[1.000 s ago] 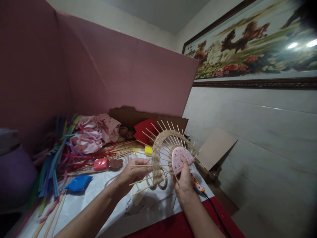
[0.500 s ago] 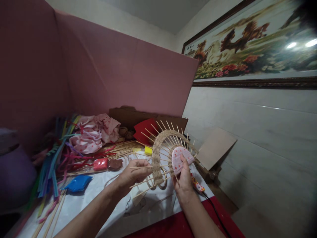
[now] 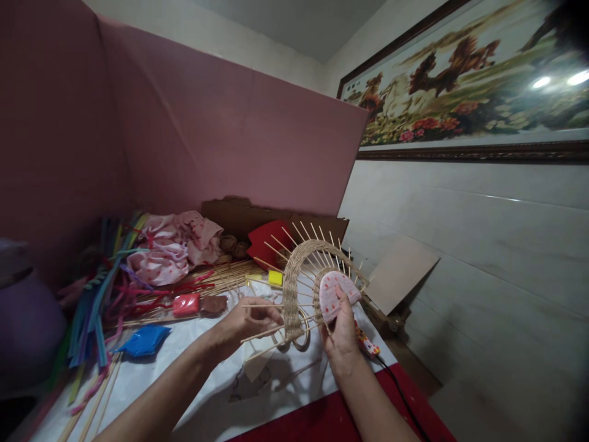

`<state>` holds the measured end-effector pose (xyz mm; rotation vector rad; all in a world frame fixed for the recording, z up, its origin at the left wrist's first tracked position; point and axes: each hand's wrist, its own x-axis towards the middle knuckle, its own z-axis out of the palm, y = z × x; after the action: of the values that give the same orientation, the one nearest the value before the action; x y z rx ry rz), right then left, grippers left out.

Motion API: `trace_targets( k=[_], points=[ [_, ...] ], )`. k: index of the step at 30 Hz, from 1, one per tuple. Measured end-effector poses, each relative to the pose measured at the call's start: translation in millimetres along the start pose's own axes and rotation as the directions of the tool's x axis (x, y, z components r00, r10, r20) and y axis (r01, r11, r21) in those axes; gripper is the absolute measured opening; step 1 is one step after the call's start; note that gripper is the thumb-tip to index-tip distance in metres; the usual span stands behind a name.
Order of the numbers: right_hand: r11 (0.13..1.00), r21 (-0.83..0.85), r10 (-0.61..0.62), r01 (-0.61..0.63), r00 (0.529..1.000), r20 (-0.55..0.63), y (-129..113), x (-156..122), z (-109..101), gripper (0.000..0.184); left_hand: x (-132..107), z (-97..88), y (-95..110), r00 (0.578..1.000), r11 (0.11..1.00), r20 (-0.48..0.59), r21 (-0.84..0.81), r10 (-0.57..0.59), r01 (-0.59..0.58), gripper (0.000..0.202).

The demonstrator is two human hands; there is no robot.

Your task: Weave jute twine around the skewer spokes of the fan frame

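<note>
A fan-shaped piece woven from twine over thin wooden sticks (image 3: 291, 288) is held up over the table. Its stick ends fan outward past the curved woven band. At its centre is a half-round pad of pink spotted fabric (image 3: 332, 299), edged with twine. My right hand (image 3: 343, 344) is closed on this pad, thumb on the front face; its other fingers are mostly hidden behind. My left hand (image 3: 257, 319) is at the band's left end, its fingers curled round the protruding sticks. A ring-shaped roll (image 3: 302, 331) shows behind the lower end of the band.
A spotted glue gun (image 3: 367, 344) with a black cord lies right of my right hand. Blue (image 3: 146, 341), red (image 3: 186, 304) and yellow (image 3: 275, 279) packets, pipe cleaners (image 3: 94, 319), loose sticks and pink fabric (image 3: 168, 248) lie left and behind. Cardboard (image 3: 402, 276) leans at the right wall.
My left hand has shifted slightly down and its fingers have changed position on the sticks. The woven piece and my right hand stay almost in place.
</note>
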<state>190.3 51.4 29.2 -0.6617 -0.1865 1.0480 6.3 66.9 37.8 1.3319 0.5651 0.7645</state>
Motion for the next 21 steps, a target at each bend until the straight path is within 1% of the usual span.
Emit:
trace_targets(
  k=[3, 7, 10, 15, 18, 21],
  points=[
    [1.0, -0.01, -0.004, 0.004, 1.0, -0.006, -0.1, 0.4, 0.4, 0.037, 1.6, -0.1, -1.0, 1.0, 1.0, -0.019, 0.001, 0.01, -0.01, 0.019],
    [1.0, -0.025, -0.001, 0.0, 1.0, -0.026, 1.4, 2.3, -1.2, 0.037, 0.9, 4.4, 5.2, 0.998, 0.998, -0.042, -0.015, 0.054, -0.055, 0.021],
    [1.0, -0.014, -0.006, 0.006, 1.0, -0.012, 2.8, 3.5, -3.6, 0.037, 1.1, 6.0, 7.3, 0.997, 0.998, -0.06, -0.049, 0.043, -0.046, 0.021],
    [1.0, -0.014, 0.022, -0.022, 1.0, 0.002, 2.8, 3.1, -4.2, 0.035, 4.8, 2.9, 0.3, 0.997, 0.996, -0.074, -0.075, 0.033, -0.039, 0.021],
    [1.0, -0.003, 0.007, -0.007, 1.0, 0.002, 1.7, 1.9, -2.1, 0.033, 6.1, 1.7, -2.5, 0.996, 0.997, -0.081, -0.067, 0.033, -0.039, 0.021],
    [1.0, -0.006, 0.001, -0.001, 1.0, 0.006, 0.6, 1.3, -0.3, 0.031, 5.6, 1.0, -2.0, 0.997, 0.998, -0.066, -0.045, 0.048, -0.051, 0.02]
  ],
)
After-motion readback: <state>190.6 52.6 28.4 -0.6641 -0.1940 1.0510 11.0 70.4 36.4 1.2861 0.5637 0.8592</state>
